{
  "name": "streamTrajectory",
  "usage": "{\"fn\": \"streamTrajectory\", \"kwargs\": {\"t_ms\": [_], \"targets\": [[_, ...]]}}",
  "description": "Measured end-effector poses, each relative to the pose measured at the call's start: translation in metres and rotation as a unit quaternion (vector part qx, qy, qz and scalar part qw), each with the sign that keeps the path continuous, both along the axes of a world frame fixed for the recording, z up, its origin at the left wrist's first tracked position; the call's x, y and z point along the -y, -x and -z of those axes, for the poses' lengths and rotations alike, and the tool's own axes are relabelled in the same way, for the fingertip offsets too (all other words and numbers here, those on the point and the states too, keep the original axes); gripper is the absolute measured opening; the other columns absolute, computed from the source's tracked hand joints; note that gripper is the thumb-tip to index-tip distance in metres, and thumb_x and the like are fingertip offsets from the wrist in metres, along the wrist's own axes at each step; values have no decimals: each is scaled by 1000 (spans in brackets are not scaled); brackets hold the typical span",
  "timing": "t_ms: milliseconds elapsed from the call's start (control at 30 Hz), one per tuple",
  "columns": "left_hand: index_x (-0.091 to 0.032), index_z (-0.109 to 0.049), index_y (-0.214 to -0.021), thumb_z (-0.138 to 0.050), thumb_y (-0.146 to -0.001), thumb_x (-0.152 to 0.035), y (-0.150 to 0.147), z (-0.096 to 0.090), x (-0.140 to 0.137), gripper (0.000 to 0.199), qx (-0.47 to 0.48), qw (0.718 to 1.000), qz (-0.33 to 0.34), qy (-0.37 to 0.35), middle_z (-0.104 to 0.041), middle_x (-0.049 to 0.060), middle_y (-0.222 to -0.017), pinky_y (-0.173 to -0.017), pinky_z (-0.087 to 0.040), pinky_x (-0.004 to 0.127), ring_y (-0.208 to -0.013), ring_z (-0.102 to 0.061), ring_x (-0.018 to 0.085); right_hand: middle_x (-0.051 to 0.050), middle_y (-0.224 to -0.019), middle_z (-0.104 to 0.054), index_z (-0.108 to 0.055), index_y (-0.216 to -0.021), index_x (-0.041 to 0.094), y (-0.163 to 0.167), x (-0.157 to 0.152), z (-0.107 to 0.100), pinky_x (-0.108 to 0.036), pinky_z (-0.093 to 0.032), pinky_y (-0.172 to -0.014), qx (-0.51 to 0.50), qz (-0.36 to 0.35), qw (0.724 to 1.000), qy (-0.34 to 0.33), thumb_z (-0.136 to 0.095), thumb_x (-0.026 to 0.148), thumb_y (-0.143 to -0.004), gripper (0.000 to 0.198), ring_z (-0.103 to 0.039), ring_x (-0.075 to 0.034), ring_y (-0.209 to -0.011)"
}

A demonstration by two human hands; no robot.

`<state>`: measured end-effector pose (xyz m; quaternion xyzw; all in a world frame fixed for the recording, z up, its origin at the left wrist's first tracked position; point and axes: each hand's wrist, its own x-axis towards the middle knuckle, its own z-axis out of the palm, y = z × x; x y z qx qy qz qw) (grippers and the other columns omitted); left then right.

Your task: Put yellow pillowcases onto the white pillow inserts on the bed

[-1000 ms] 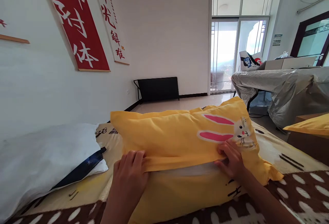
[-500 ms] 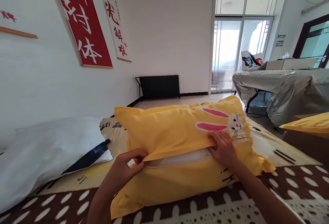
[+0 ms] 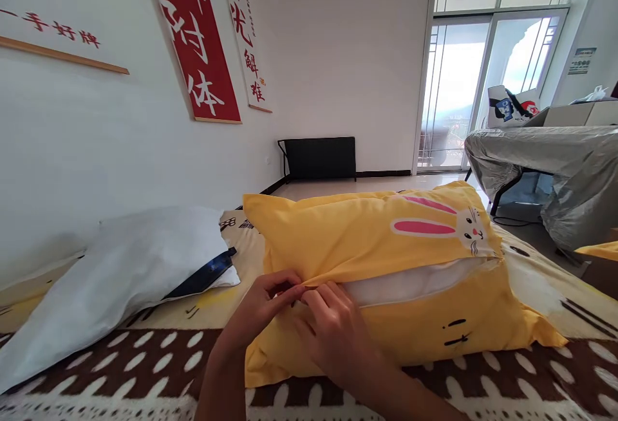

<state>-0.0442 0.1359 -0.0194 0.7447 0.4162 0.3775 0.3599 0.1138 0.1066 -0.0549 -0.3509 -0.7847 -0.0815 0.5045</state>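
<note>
1. Fingers of the left hand (image 3: 258, 311) pinch an edge of the yellow pillowcase (image 3: 328, 234) between thumb and forefinger; those of the right hand (image 3: 338, 331) curl in beside them, though whether they grip cloth is hidden
2. The pillowcase lies beneath and around the fingers, partly over a brown-and-white blanket (image 3: 159, 356); to their right its long slit (image 3: 386, 305) gapes, baring a white filling (image 3: 420, 284), with a rabbit print (image 3: 476, 231) farther right
3. Well to the fingers' left lies a white pillow (image 3: 168, 241)
4. The step in hand seems to be two-handed, fine work at the slit's left end
5. The next move probably calls for left fingers steadying that edge, right fingertips working rightward, filling kept clear
</note>
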Motion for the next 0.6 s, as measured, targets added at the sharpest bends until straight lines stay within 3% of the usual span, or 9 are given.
{"fn": "streamTrajectory", "kwargs": {"t_ms": [200, 433, 600], "targets": [[-16, -44, -56, -64, -73, -46, -16, -5, 4, 40, 36, 996, -60, 48, -37, -4, -56, -52, -26, 21, -58, -33, 10, -4, -77, -57, -54, -78, 17, 3, -8, 13, -30, -40, -66, -45, 14, 995, -92, -56, 23, -87, 11, -49, -17, -73], [-15, -50, -52, -68, -66, -44, -28, -6, 6, 37, 25, 992, -107, 56, -43, -3, -53, -50, -30, 20, -55, -38, 10, -2, -64, -54, -50, -68, 19, 5, -14, 16, -32, -33, -61, -54, 66, 987, -135, -53, 27, -91, 24, -47, -16, -65], [-15, -54, -52, -67, -67, -44, -31, -5, 3, 35, 6, 992, -113, 49, -48, -2, -53, -51, -31, 21, -56, -40, 11, -1, -61, -52, -47, -64, 20, 3, -14, 14, -32, -30, -60, -48, 88, 986, -135, -51, 21, -91, 27, -46, -16, -63]]}}
